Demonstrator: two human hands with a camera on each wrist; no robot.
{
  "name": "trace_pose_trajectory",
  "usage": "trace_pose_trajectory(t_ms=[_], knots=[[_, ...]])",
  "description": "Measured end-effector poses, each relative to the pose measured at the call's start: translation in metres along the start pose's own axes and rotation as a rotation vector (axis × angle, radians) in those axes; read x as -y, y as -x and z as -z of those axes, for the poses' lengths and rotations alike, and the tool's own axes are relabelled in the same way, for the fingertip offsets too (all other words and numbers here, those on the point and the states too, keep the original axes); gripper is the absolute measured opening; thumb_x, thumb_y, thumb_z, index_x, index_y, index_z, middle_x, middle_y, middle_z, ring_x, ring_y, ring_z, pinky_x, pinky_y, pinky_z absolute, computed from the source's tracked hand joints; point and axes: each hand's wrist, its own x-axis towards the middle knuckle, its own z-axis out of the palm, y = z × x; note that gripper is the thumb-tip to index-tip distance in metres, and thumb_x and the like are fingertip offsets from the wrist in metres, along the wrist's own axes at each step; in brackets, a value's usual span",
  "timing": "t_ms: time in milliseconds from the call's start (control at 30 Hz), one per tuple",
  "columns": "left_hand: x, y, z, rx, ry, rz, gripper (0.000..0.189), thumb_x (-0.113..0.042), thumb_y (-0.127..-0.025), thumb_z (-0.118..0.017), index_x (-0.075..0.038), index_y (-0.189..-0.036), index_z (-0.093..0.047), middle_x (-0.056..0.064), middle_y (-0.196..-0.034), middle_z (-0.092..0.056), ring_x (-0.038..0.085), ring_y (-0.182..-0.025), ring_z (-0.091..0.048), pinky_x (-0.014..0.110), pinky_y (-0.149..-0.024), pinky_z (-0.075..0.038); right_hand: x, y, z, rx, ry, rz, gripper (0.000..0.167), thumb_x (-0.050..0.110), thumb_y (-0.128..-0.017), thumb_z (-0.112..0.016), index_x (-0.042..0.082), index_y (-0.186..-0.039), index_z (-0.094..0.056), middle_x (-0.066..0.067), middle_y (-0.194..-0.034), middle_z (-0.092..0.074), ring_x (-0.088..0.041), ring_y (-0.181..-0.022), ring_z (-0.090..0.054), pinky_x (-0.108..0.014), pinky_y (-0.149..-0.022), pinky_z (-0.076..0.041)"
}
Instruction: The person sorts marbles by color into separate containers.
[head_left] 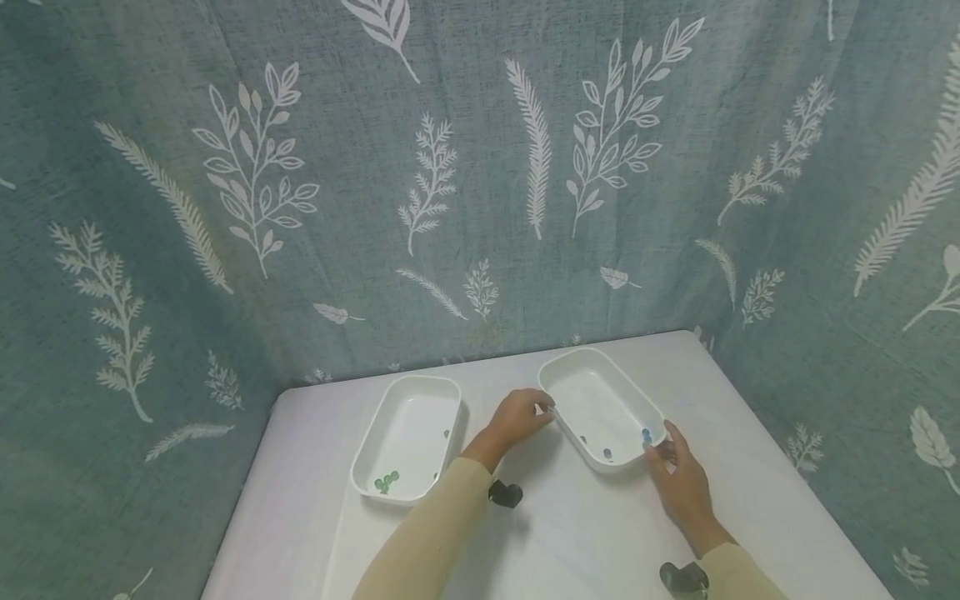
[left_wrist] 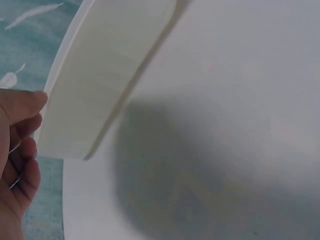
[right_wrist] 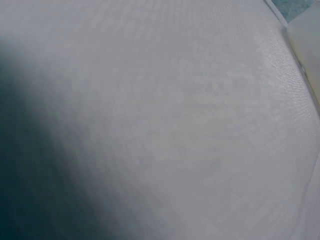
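Note:
A white rectangular tray [head_left: 596, 404] with rounded corners stands between the two hands, turned at an angle. Small blue bead-like balls [head_left: 647, 436] lie in it, mostly toward its near end. My left hand [head_left: 520, 416] pinches the tray's left rim. Up close in the left wrist view, the thumb of the left hand [left_wrist: 19, 145] is at the edge of the tray's outer wall [left_wrist: 105, 75], the other fingers curled. With thumb and fingers spread round the near right corner, my right hand [head_left: 684, 482] grips the same tray; the right wrist view does not show this hand.
A second white tray [head_left: 412, 417] sits to the left, beside my left forearm, with several small green balls [head_left: 386, 481] mostly at its near end. Both trays stand on a white-covered table [head_left: 570, 542]. A green leaf-patterned curtain [head_left: 480, 183] closes off the back and sides.

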Motion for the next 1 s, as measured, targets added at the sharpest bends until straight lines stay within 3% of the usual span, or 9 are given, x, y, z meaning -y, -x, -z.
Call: trace_pose_trajectory(t_ms=[500, 1000], knots=[[-0.007, -0.013, -0.001, -0.022, 0.026, 0.045, 0.019, -0.023, -0.090, -0.070, -0.017, -0.107, -0.073, -0.009, -0.096, -0.068, 0.007, -0.083, -0.060, 0.025, -0.074, -0.052, -0.001, -0.003, 0.000, -0.003, 0.006, -0.012, 0.072, 0.054, -0.099, -0.043, 0.017, -0.156, -0.018, -0.025, -0.137, -0.049, -0.046, -0.126, -0.044, -0.065, -0.099, -0.036], [-0.007, -0.023, -0.008, -0.016, 0.030, 0.033, 0.017, -0.021, -0.089, -0.070, -0.015, -0.105, -0.073, -0.006, -0.093, -0.069, 0.010, -0.083, -0.062, 0.026, -0.075, -0.052, 0.001, -0.002, 0.001, 0.014, 0.009, -0.032, 0.074, 0.055, -0.099, -0.043, 0.018, -0.156, -0.017, -0.024, -0.135, -0.051, -0.045, -0.126, -0.044, -0.065, -0.101, -0.034]])
